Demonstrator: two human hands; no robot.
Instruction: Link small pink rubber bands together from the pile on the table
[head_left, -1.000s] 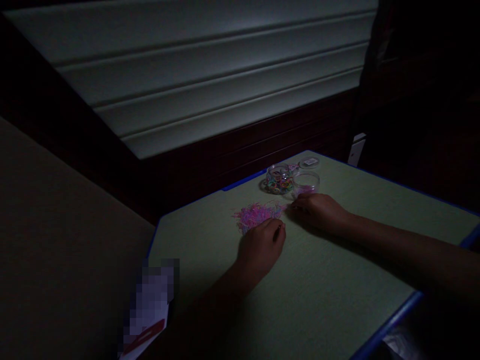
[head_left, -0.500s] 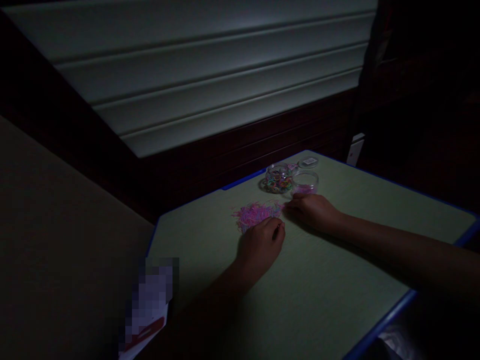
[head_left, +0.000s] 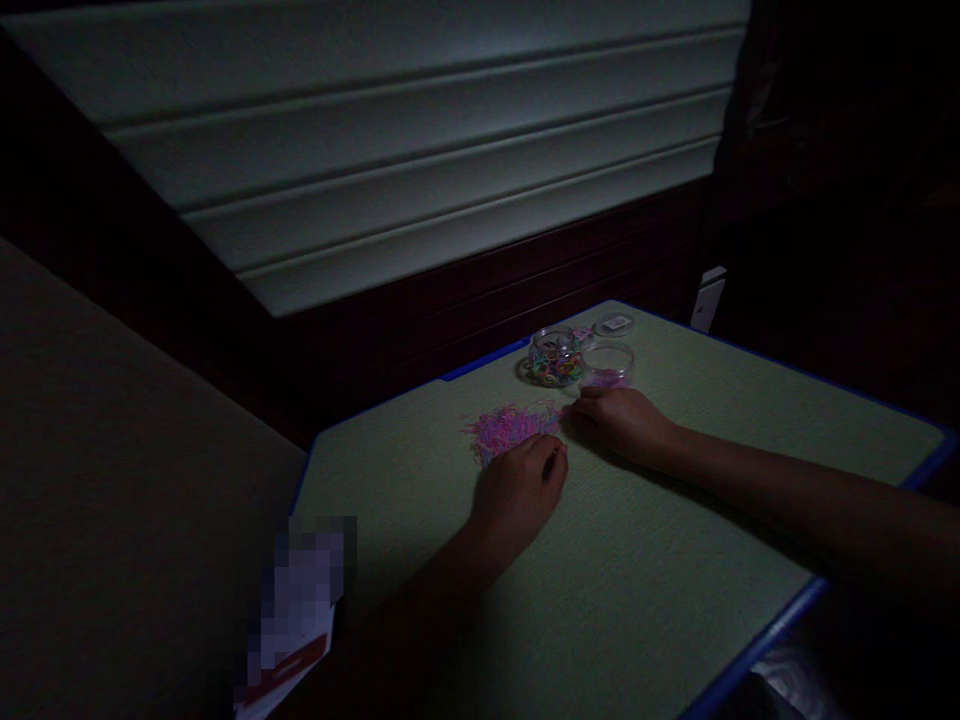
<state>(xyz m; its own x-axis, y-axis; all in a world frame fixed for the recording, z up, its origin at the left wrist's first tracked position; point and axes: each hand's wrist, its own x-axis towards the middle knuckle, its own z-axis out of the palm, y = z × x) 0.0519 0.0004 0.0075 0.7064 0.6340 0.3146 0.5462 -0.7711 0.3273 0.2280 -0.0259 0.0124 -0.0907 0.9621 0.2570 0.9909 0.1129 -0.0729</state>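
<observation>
A loose pile of thin pink and pastel elastic bands (head_left: 510,428) lies on the pale green table (head_left: 645,580). My left hand (head_left: 521,490) rests at the pile's near edge with thumb and fingertips pinched together; whatever they hold is too small and dark to make out. Just right of the pile, my right hand (head_left: 619,418) is low over the table, its fingertips pressed together at the stray bands. What is between them I cannot make out. Behind it stands an open clear jar (head_left: 608,360) with pink bands inside. Left of that jar, another clear jar (head_left: 555,358) holds multicoloured bands.
A clear round lid (head_left: 613,324) with a white label lies at the table's far corner, near a small pinkish item (head_left: 582,336). Blue edging runs round the table. A slatted pale panel (head_left: 450,150) rises behind. A white and red object (head_left: 289,670) is at lower left.
Both hands keep almost the same pose and place. The whole view has shifted very slightly; the jars and the pile look unchanged.
</observation>
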